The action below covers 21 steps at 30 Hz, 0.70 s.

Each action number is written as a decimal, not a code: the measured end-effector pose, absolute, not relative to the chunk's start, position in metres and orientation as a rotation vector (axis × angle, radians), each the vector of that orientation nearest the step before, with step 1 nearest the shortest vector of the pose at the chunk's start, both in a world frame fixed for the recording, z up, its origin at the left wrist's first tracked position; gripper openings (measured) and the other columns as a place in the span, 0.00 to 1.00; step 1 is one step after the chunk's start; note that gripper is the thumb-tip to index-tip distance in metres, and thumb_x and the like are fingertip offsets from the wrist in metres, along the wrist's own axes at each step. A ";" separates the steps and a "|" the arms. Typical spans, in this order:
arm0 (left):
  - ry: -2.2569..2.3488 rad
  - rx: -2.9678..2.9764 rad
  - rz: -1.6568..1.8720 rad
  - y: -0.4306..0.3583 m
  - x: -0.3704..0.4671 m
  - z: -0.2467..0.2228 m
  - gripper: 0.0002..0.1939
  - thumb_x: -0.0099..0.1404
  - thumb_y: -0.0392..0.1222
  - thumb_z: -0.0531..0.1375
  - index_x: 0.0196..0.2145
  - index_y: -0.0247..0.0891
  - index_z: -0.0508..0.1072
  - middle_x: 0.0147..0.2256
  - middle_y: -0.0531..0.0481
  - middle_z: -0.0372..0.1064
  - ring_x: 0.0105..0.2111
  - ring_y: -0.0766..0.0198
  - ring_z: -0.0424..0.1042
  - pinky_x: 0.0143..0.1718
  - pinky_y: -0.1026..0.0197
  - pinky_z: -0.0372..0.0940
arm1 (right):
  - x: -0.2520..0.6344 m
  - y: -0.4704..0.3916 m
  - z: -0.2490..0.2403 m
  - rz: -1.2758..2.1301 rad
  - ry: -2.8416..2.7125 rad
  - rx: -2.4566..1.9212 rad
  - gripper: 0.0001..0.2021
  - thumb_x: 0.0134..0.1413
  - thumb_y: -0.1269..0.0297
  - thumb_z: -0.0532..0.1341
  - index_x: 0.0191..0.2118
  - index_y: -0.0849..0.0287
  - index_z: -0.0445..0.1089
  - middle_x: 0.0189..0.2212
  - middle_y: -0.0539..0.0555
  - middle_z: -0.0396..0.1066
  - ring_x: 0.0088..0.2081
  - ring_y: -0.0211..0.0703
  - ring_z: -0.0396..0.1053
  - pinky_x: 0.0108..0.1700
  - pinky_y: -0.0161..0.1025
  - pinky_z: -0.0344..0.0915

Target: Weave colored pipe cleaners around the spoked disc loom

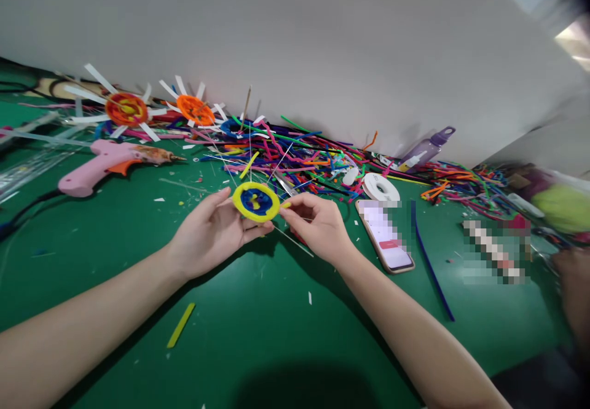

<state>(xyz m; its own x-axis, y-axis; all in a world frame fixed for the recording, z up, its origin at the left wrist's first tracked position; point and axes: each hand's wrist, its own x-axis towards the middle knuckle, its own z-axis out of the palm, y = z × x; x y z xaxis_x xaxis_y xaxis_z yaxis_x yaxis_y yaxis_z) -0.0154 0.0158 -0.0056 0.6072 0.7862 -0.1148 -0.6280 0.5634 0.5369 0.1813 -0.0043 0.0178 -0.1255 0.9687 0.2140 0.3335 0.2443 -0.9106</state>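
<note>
A round yellow and blue pipe-cleaner piece (256,202), with thin spokes sticking out around it, is held up over the green table. My left hand (216,231) supports it from the left and below, palm up, thumb at its rim. My right hand (318,225) pinches a short yellow end at the disc's right edge. A short yellow strip (181,325) lies on the table in front of my left forearm. Another yellow strip (249,166) is just behind the disc.
A pink glue gun (99,166) lies at the left. Two orange discs with white strips (126,109) and a heap of colourful pipe cleaners (313,157) line the back. To the right are a white spool (381,189), a phone (386,237) and a purple bottle (426,149).
</note>
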 end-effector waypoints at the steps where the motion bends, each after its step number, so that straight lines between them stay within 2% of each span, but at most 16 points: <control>1: 0.379 0.484 0.862 0.015 -0.015 -0.005 0.20 0.67 0.49 0.55 0.51 0.35 0.72 0.45 0.40 0.76 0.42 0.52 0.76 0.46 0.52 0.71 | 0.181 -0.004 0.018 1.000 -1.570 -1.226 0.07 0.52 0.61 0.65 0.33 0.59 0.71 0.25 0.49 0.71 0.23 0.33 0.65 0.25 0.32 0.65; 6: 0.439 0.504 0.888 0.012 -0.014 0.000 0.21 0.69 0.45 0.55 0.58 0.46 0.66 0.45 0.45 0.76 0.44 0.55 0.76 0.48 0.53 0.70 | 0.181 -0.003 0.016 1.194 -1.438 -1.164 0.11 0.49 0.57 0.68 0.32 0.59 0.71 0.25 0.48 0.70 0.20 0.30 0.63 0.21 0.30 0.62; 9: 0.433 0.510 0.875 0.011 -0.014 0.001 0.22 0.69 0.46 0.55 0.60 0.47 0.64 0.46 0.44 0.75 0.45 0.56 0.76 0.47 0.54 0.70 | 0.180 -0.002 0.014 1.156 -1.451 -1.162 0.13 0.47 0.55 0.69 0.32 0.59 0.72 0.26 0.49 0.72 0.24 0.33 0.67 0.25 0.32 0.66; 12: 0.429 0.531 0.881 0.012 -0.014 -0.002 0.24 0.69 0.48 0.56 0.62 0.50 0.62 0.47 0.46 0.75 0.44 0.57 0.76 0.47 0.55 0.70 | 0.180 -0.003 0.013 1.047 -1.521 -1.166 0.12 0.49 0.54 0.68 0.32 0.58 0.73 0.28 0.50 0.74 0.28 0.35 0.70 0.32 0.34 0.69; 15: 0.419 0.577 0.909 0.012 -0.014 -0.006 0.25 0.67 0.52 0.58 0.61 0.52 0.62 0.46 0.47 0.76 0.44 0.58 0.76 0.47 0.55 0.70 | 0.180 -0.003 0.012 0.993 -1.562 -1.142 0.10 0.51 0.56 0.67 0.32 0.58 0.73 0.29 0.50 0.73 0.29 0.36 0.70 0.32 0.34 0.69; 21: 0.350 0.689 0.888 0.012 -0.013 -0.008 0.24 0.66 0.59 0.56 0.51 0.42 0.73 0.43 0.47 0.78 0.40 0.58 0.76 0.45 0.56 0.71 | 0.181 -0.005 0.018 1.185 -1.483 -1.116 0.15 0.47 0.51 0.69 0.31 0.58 0.72 0.24 0.48 0.70 0.22 0.33 0.65 0.23 0.32 0.63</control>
<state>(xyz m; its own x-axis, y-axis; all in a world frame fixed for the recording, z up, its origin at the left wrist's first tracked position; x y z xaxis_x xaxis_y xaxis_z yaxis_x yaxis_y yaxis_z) -0.0132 0.0123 -0.0075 0.5943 0.8043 -0.0025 -0.5894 0.4376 0.6790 0.1806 -0.0047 0.0181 -0.1817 0.9772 0.1100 0.1089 0.1311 -0.9854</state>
